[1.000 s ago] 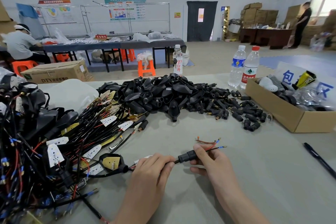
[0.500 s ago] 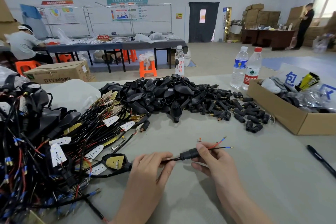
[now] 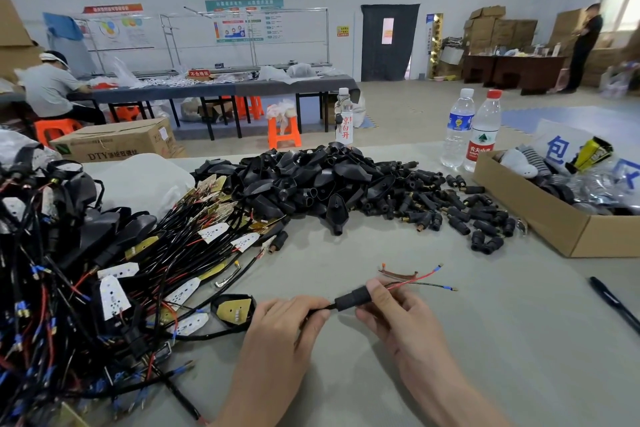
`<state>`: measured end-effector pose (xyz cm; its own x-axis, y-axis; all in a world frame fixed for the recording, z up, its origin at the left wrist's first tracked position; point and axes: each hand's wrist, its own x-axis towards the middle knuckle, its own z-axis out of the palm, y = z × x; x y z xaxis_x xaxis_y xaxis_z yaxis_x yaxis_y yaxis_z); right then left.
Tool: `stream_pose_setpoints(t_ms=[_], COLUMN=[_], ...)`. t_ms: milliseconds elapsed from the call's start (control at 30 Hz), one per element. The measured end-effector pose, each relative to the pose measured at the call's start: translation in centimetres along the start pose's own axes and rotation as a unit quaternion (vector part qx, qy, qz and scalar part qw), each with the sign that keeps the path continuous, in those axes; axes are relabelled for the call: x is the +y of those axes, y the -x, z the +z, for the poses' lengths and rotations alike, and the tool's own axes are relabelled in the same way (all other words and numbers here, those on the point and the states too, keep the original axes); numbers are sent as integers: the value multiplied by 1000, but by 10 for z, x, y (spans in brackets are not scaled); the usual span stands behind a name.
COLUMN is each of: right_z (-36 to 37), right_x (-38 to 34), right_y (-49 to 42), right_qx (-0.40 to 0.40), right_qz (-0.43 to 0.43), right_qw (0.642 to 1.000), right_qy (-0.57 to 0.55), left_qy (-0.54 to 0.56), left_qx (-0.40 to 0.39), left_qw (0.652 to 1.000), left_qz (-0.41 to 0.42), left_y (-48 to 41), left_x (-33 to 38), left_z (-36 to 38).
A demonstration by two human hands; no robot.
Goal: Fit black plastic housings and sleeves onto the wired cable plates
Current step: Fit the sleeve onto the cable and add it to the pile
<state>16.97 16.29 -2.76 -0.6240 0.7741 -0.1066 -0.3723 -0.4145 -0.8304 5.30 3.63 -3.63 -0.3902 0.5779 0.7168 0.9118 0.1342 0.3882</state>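
Note:
My left hand (image 3: pixel 282 329) grips a black cable just left of a black sleeve (image 3: pixel 349 300). My right hand (image 3: pixel 398 314) pinches that sleeve between thumb and fingers. Red and black wire ends (image 3: pixel 427 279) stick out to the right of the sleeve. The cable runs left to a yellow plate seated in a black housing (image 3: pixel 234 310) lying on the table. A heap of loose black housings (image 3: pixel 311 177) and small sleeves (image 3: pixel 460 215) lies further back. A tangle of wired plates (image 3: pixel 114 274) fills the left side.
An open cardboard box (image 3: pixel 540 215) stands at the right, two water bottles (image 3: pixel 471 130) behind it. A black pen (image 3: pixel 614 303) lies at the right edge. A white bag (image 3: pixel 138 180) sits behind the wire pile. People work at distant tables.
The sleeve has slid a little along the cable between my hands, and the wire ends now stick out further to the right. Both hands keep their hold.

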Motion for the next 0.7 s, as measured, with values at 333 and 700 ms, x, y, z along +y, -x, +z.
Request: stream_pose_setpoints(t_ms=[333, 700], right_z=[-7, 2], right_x=[-9, 0], right_y=[-3, 2], right_qx=[35, -9], right_qz=[-27, -15], right_qw=[999, 999], right_qy=[-6, 28], left_qy=[-43, -45], left_qx=[-7, 10], left_qw=[999, 998], left_qz=[21, 50], left_y=[-3, -2], left_x=[-6, -5], left_z=[-4, 2])
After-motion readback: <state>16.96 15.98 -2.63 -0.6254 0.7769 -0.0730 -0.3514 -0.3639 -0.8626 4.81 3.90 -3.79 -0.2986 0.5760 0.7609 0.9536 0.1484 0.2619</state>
